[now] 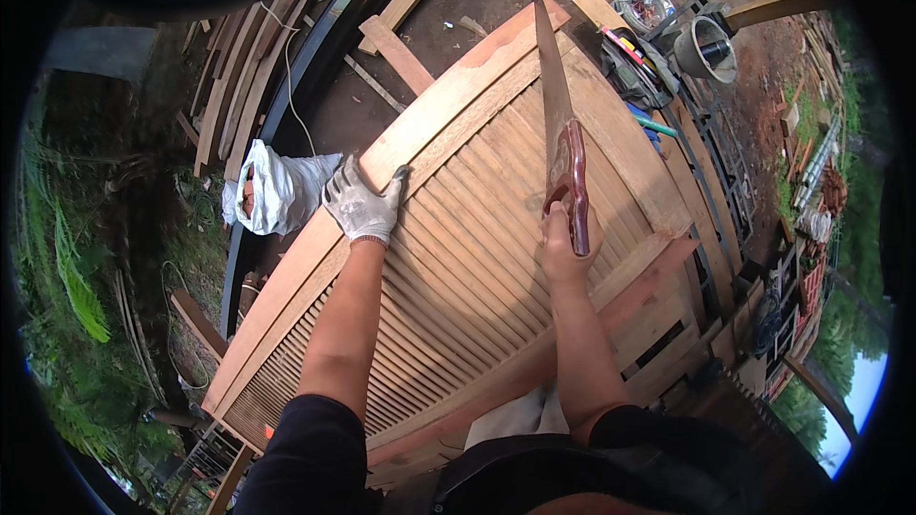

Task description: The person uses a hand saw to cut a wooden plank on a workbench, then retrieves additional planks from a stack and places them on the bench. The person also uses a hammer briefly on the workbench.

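A large louvered wooden door lies before me, its slats held in a wide pale-brown frame. My left hand, in a grey-white work glove with dark fingertips, rests on the left frame rail with the thumb apart and the fingers spread toward the outer edge. In my bare right hand is a handsaw, gripped by its reddish-brown wooden handle. Its long blade points away from me over the right side of the door, with the tip near the far corner. Whether the teeth touch the wood, I cannot tell.
A white sack stands left of the door, beside a long dark metal beam. Stacked planks lie at far left. Past the door's right side are a tool bag, a grey bucket and a white pail.
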Demonstrator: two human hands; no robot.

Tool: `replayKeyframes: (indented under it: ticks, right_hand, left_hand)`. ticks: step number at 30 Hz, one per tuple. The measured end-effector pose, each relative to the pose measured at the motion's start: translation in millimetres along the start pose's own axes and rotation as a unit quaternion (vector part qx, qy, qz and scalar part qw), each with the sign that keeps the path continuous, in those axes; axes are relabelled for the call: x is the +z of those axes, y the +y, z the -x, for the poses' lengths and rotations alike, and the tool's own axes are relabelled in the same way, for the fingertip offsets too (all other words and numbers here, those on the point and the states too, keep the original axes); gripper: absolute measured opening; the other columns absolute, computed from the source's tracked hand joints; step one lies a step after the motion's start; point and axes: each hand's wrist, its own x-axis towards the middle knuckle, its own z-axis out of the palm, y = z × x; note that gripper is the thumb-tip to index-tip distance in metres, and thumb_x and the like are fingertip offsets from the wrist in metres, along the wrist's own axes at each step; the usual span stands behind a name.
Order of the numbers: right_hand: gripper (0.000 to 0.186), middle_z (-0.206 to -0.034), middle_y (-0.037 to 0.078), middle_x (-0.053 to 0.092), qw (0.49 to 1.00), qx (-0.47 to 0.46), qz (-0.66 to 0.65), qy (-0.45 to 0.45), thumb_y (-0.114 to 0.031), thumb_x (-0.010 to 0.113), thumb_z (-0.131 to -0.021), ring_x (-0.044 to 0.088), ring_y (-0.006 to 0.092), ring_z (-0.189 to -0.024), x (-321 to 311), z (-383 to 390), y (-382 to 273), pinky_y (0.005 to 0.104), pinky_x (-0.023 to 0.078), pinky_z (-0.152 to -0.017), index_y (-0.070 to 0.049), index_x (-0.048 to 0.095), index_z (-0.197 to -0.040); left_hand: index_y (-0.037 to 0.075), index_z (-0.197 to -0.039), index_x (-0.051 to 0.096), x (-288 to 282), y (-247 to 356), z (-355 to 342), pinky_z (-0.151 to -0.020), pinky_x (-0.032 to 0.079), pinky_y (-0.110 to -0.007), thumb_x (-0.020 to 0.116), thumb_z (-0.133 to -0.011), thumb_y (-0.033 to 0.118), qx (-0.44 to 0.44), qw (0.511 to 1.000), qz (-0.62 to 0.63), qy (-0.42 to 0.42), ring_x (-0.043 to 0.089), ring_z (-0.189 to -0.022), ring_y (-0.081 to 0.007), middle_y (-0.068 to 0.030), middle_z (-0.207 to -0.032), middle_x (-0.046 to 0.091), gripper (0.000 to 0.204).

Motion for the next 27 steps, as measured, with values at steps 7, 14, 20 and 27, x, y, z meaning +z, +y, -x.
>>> replayKeyframes:
  ticks: [7,14,20,27]
  right_hand:
    - [0.02,-0.06,0.011,0.059,0.998,-0.022,0.028,0.058,-0.014,0.062,-0.088,0.054,0.0163,-0.059,40.7,-197.3,0.3,0.0365,0.045,-0.06,0.003,0.063,-0.076]
    - [0.043,-0.096,0.016,0.074,0.999,-0.006,0.036,-0.019,-0.001,0.06,-0.087,0.071,0.0205,-0.088,-12.0,8.3,4.7,0.0338,0.054,-0.083,0.004,0.063,-0.13]
    - [0.017,-0.069,0.015,0.066,0.997,-0.041,0.033,0.05,-0.014,0.065,-0.088,0.058,0.0203,-0.062,34.6,-162.9,7.1,0.037,0.047,-0.062,0.003,0.065,-0.085]
    - [0.034,-0.092,0.017,0.073,0.999,-0.001,0.047,-0.004,-0.003,0.062,-0.087,0.072,0.025,-0.086,-4.2,-1.9,15.1,0.035,0.054,-0.08,0.005,0.067,-0.119]
  left_hand:
    - [0.009,-0.139,0.053,13.2,24.8,-3.3,-0.114,0.031,-0.048,0.073,-0.078,0.067,0.066,0.998,0.007,0.021,0.049,-0.13,-0.0335,-0.0144,-0.134,0.059,0.086]
    - [0.008,-0.14,0.053,3.0,-2.0,0.2,-0.115,0.03,-0.047,0.072,-0.077,0.07,0.008,1.0,-0.003,0.007,0.049,-0.13,-0.0335,-0.0155,-0.135,0.059,0.09]
    - [0.007,-0.14,0.052,15.2,15.9,-5.3,-0.115,0.029,-0.049,0.072,-0.075,0.072,0.062,0.997,0.033,0.01,0.047,-0.131,-0.0342,-0.0164,-0.133,0.059,0.094]
    - [0.008,-0.14,0.052,12.9,-6.3,-0.8,-0.116,0.028,-0.049,0.072,-0.076,0.071,0.03,0.999,-0.007,0.022,0.047,-0.131,-0.0337,-0.0147,-0.136,0.057,0.092]
